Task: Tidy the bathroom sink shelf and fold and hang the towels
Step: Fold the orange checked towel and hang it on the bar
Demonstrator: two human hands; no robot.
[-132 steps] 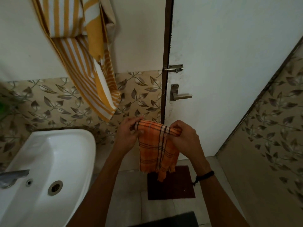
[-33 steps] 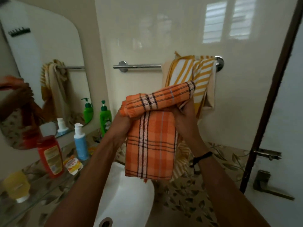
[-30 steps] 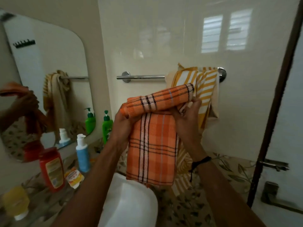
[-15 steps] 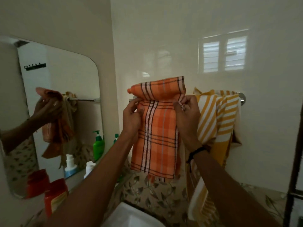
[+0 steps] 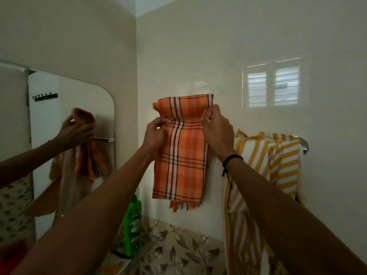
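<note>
A folded orange plaid towel [image 5: 183,155] hangs in front of the cream wall, its top part standing above my hands and its fringed end down. My left hand [image 5: 155,131] pinches its left edge and my right hand [image 5: 217,126] pinches its right edge, both near the top. To the right, a yellow and white striped towel [image 5: 276,161] is draped over the chrome towel rail [image 5: 303,144]. The rail's left part is hidden behind the orange towel and my hands.
A mirror [image 5: 59,120] on the left wall reflects my arm and the towels. A green pump bottle [image 5: 132,229] stands on the shelf [image 5: 137,259] below, by the leaf-patterned tiles [image 5: 178,253]. A window is reflected in the glossy wall at upper right.
I have lifted the folded orange towel from chest height up to the rail's left side, and my view has tilted upward. Sink and most shelf bottles have left view.
</note>
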